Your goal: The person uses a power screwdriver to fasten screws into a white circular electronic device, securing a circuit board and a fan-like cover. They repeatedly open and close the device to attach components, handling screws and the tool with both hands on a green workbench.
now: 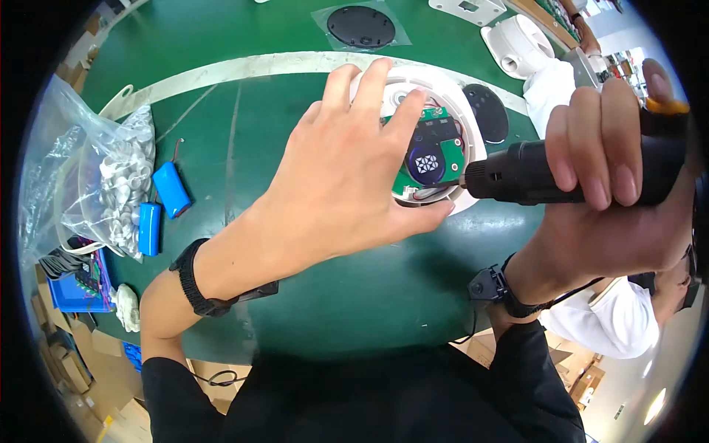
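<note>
Round white plastic housing (443,96) sits face-open on the green desk (295,133), green circuit board (442,151) inside it with a dark round display part. Left hand (347,177) lies spread over the housing's left half, fingers splayed, fingertips on board and rim, pinning it down. Right hand (613,170) is wrapped tight around a black electric screwdriver (532,173) (matte, cylindrical). Its long axis runs roughly horizontal, tip pointing left into the housing's right edge, touching near the board. Left of the housing: two glossy blue battery packs (162,203), beside a clear plastic bag (111,177) of small white parts. Beyond the housing: flat black disc (362,26) in a clear sleeve. Right of it: more white shells (521,44).
</note>
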Available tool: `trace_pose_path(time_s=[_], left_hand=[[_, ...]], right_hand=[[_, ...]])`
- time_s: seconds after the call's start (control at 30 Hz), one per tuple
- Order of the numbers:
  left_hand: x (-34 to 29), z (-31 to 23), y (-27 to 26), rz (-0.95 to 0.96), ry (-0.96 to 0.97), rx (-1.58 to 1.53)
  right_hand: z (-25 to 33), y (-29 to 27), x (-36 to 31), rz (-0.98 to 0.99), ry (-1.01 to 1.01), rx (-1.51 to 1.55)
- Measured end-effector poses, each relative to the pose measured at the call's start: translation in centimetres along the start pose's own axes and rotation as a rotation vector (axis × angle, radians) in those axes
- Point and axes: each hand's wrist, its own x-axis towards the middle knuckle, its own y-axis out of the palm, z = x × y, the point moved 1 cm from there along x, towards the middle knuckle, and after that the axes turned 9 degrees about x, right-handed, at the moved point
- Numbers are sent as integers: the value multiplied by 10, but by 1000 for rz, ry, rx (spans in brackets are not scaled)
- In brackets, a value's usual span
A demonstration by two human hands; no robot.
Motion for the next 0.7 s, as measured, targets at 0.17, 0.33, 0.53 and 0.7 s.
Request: trace_pose_path(time_s=[0.17, 0.33, 0.53, 0.7], left_hand=[[1, -1, 0, 7, -3, 13], [1, 0, 0, 5, -4, 17], [1, 0, 0, 3, -1, 27], [0, 0, 0, -4, 3, 25]], right_hand=[[-3, -2, 3, 30, 28, 18], [-5, 1, 4, 44, 27, 12], [-5, 3, 4, 52, 28, -2], [-4, 8, 2, 51, 26, -31]])
